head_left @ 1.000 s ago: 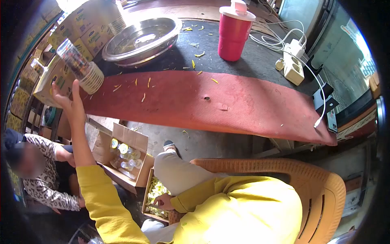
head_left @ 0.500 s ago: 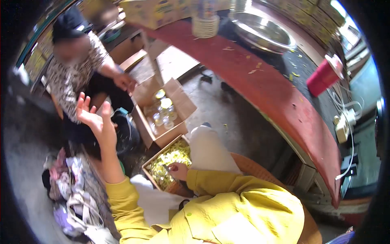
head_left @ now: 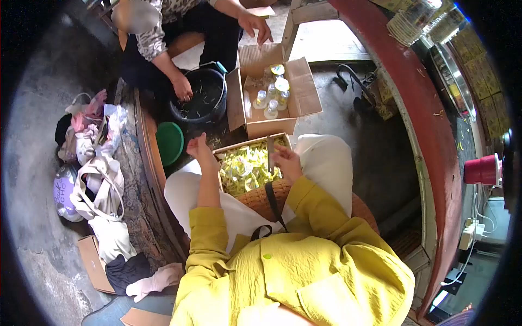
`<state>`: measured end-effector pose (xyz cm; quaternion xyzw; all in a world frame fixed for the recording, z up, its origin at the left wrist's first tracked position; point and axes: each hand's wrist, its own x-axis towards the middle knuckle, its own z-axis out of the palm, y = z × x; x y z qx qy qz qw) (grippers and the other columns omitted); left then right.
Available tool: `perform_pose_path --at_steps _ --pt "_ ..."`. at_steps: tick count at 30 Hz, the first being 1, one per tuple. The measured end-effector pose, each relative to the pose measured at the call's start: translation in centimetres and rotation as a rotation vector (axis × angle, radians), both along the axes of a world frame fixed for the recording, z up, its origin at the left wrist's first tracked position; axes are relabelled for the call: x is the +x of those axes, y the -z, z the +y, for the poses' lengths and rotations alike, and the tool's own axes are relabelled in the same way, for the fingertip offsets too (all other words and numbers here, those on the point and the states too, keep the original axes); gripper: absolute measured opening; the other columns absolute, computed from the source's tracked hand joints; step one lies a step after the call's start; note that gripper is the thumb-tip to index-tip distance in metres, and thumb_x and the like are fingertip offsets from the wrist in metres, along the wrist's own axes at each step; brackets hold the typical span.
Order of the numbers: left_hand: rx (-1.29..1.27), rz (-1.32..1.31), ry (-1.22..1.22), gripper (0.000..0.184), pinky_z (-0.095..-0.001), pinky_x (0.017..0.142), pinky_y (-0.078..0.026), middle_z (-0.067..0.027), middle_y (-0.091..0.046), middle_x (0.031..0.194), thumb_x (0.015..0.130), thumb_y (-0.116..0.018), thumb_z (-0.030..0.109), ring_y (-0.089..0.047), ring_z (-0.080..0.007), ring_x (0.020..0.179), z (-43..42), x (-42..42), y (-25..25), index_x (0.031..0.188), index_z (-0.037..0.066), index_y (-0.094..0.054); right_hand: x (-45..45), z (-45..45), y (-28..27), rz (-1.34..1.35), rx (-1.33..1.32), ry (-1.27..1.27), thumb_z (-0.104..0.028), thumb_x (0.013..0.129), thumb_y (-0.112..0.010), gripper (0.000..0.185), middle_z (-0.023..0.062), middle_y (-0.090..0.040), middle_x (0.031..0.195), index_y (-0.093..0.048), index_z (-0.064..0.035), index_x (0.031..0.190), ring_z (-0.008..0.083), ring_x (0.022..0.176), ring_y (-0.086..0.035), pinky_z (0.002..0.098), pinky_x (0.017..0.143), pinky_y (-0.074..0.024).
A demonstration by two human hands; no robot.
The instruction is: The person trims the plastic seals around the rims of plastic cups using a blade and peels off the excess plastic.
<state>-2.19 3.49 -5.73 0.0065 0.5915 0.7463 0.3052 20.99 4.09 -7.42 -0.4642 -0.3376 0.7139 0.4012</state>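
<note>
My right hand [head_left: 287, 163] is closed around a knife [head_left: 270, 151], whose flat blade points up over the right side of a shallow cardboard box [head_left: 251, 142]. Yellow-green cut pieces [head_left: 247, 168] fill that box, which stands between my knees. At its left edge my left hand [head_left: 199, 145] is raised with the thumb apart from loosely bent fingers, and nothing shows in it. A woven basket [head_left: 266, 199] is partly hidden below the box, with a black strap [head_left: 275, 206] across it.
A co-worker's hand [head_left: 184, 88] reaches into a dark bucket [head_left: 215, 111]. Beside it stands an open carton [head_left: 272, 127] with several jars [head_left: 281, 85]. A green lid [head_left: 169, 142] lies left of the box. A red-edged counter [head_left: 416, 103] curves along the right; bags [head_left: 98, 187] lie left.
My view has swung down and left. My left hand has dropped from a raised, spread pose to beside the box. The co-worker's one hand is now in the bucket. The knife stays in my right hand.
</note>
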Motion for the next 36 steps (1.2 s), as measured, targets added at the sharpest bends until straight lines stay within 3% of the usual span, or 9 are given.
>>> perform_pose_path --at_steps 11,12,15,16,19,23,24,26,36 --pt "0.197 -0.103 -0.133 0.052 -0.0345 0.073 -0.037 -0.0052 -0.039 0.105 0.073 -0.064 0.020 -0.044 -0.0155 0.093 0.3 -2.8 -3.9 0.108 0.013 -0.027 -2.1 4.0 4.9 -0.129 -0.042 -0.513 -0.003 0.075 -0.063 0.037 0.0035 -0.061 0.080 -0.054 -0.0036 0.110 0.0076 0.068 -0.056 0.0203 0.059 -0.0464" --pt "0.201 -0.099 -0.147 0.051 -0.0345 0.073 -0.037 -0.0051 -0.039 0.105 0.073 -0.064 0.020 -0.044 -0.0155 0.093 -0.1 -3.2 -4.1 0.107 0.013 -0.027 -2.4 4.0 6.0 -0.254 -0.001 -0.560 -0.004 0.072 -0.066 0.039 0.0031 -0.061 0.079 -0.055 -0.0025 0.109 0.0073 0.068 -0.056 0.0203 0.057 -0.0458" --pt "0.223 -0.091 -0.194 0.049 -0.0345 0.072 -0.037 -0.0049 -0.039 0.103 0.073 -0.064 0.021 -0.044 -0.0156 0.093 -1.1 -4.6 -4.3 0.106 0.013 -0.028 -2.9 3.0 8.9 -1.405 0.911 -0.837 0.000 0.066 -0.056 0.036 0.0157 -0.061 0.077 -0.060 -0.0058 0.101 0.0290 0.066 -0.061 0.0374 0.060 -0.0494" --pt "0.233 -0.089 -0.211 0.048 -0.0345 0.072 -0.037 -0.0049 -0.040 0.103 0.073 -0.063 0.021 -0.044 -0.0157 0.092 -1.3 -5.0 -4.3 0.106 0.012 -0.029 -2.9 2.6 9.1 -1.338 0.773 -0.869 0.000 0.064 -0.051 0.037 0.0199 -0.061 0.078 -0.060 -0.0080 0.099 0.0368 0.069 -0.059 0.0432 0.064 -0.0485" --pt "0.261 -0.089 -0.236 0.045 -0.0344 0.071 -0.037 -0.0048 -0.040 0.101 0.073 -0.063 0.022 -0.044 -0.0156 0.091 -1.7 -6.0 -4.3 0.104 0.011 -0.032 -2.8 2.8 9.6 -1.210 0.742 -0.770 0.000 0.064 -0.054 0.036 0.0203 -0.061 0.080 -0.060 -0.0063 0.099 0.0347 0.070 -0.060 0.0414 0.064 -0.0491" --pt "0.302 -0.140 -0.295 0.034 -0.0340 0.070 -0.038 -0.0048 -0.045 0.095 0.074 -0.061 0.023 -0.047 -0.0165 0.086 -1.3 -5.6 -4.6 0.096 0.008 -0.041 -3.3 4.4 8.9 -0.716 0.476 -0.550 -0.003 0.069 -0.063 0.037 0.0129 -0.063 0.080 -0.056 -0.0003 0.105 0.0186 0.070 -0.061 0.0306 0.063 -0.0495" --pt "0.404 -0.314 -0.216 0.031 -0.0336 0.069 -0.038 -0.0042 -0.047 0.093 0.074 -0.061 0.023 -0.048 -0.0164 0.083 -1.4 -5.9 -4.4 0.094 0.008 -0.043 -3.6 4.4 7.1 -0.199 0.004 -0.473 -0.003 0.074 -0.061 0.037 0.0061 -0.060 0.082 -0.052 -0.0002 0.110 0.0119 0.070 -0.058 0.0242 0.061 -0.0478" --pt "0.603 -0.655 -0.054 0.026 -0.0329 0.068 -0.039 -0.0030 -0.051 0.087 0.074 -0.060 0.024 -0.050 -0.0163 0.078 -2.2 -6.7 -3.7 0.090 0.008 -0.046 -3.6 5.0 5.8 -0.069 -0.022 -0.417 -0.003 0.075 -0.060 0.039 0.0057 -0.060 0.085 -0.050 -0.0011 0.113 0.0135 0.072 -0.059 0.0242 0.058 -0.0473" --pt "0.583 -0.559 0.029 0.010 -0.0284 0.062 -0.040 0.0053 -0.055 0.074 0.075 -0.057 0.021 -0.053 -0.0099 0.069 -1.5 -6.0 -3.9 0.078 0.015 -0.050 -1.8 7.7 -6.7 0.382 -0.091 -0.235 -0.003 0.079 -0.056 0.026 0.0019 -0.060 0.092 -0.053 -0.0052 0.105 0.0091 0.076 -0.056 0.0207 0.064 -0.0450"
